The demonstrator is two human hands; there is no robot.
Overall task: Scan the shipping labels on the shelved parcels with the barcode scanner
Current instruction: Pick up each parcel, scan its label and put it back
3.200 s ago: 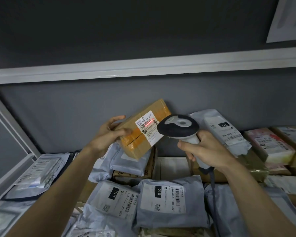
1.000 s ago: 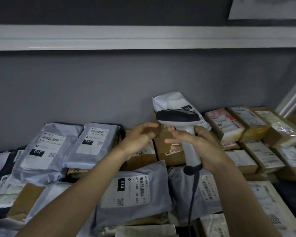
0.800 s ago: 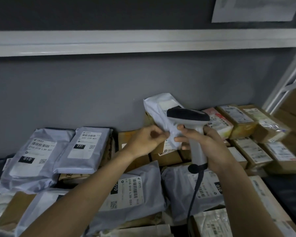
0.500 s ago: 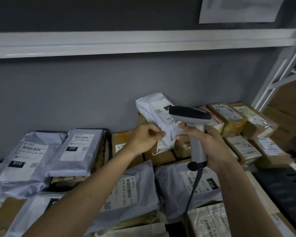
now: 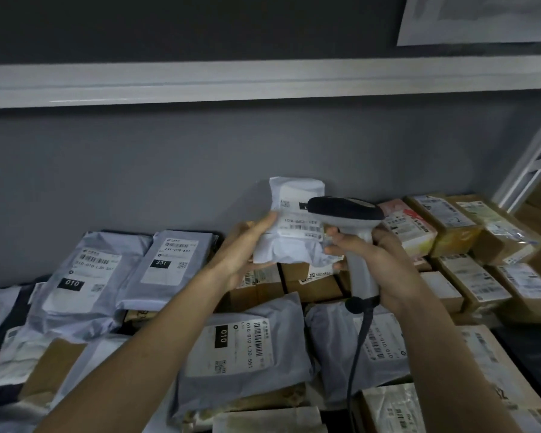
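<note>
i held the white mailer [image 5: 289, 232] up off the far parcels [image 5: 231, 345], left hand [image 5: 242, 256] gripping its left edge so the label faced me. right hand [image 5: 384, 267] stayed wrapped round the barcode scanner [image 5: 350, 220], head just beside the label; no beam visible.

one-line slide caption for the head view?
Left hand lifts a white poly mailer while the right hand aims the barcode scanner at its label.
</note>
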